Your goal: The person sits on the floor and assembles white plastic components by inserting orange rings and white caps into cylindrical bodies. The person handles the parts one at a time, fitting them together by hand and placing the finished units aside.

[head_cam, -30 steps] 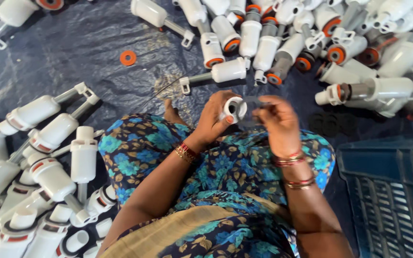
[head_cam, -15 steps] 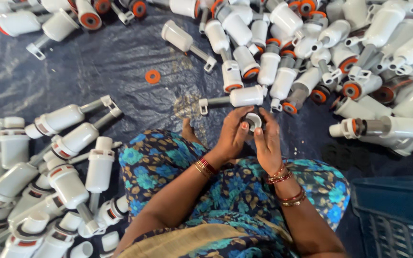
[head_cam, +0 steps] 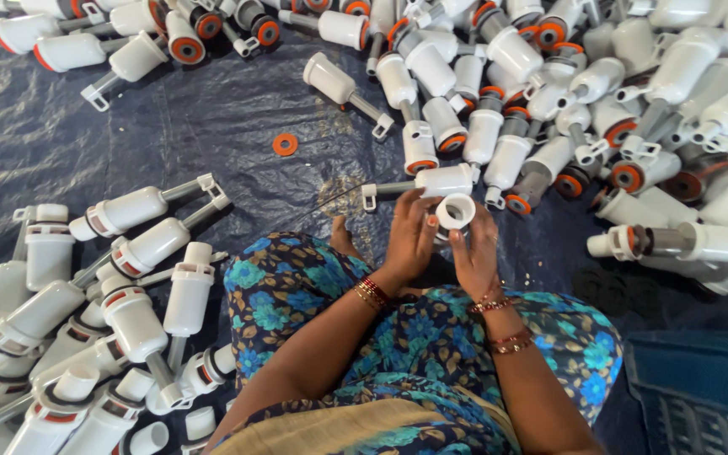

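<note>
Both my hands meet in front of my lap over a blue floral garment. Between them is a white plastic ring-shaped cap, its open end facing up. My left hand grips it from the left with fingers curled, and my right hand holds it from the right and below. A white plastic valve with a thin stem lies on the sheet just beyond my fingers. A loose orange rubber washer lies farther out to the left.
A dark blue plastic sheet covers the floor. Several white valves with orange seals are heaped at the top and right. Several more lie in a pile at the left. A blue crate stands at the bottom right.
My hands have come closer together around the white cap, and both now hold it. The camera has shifted, so the piles appear lower and nearer.
</note>
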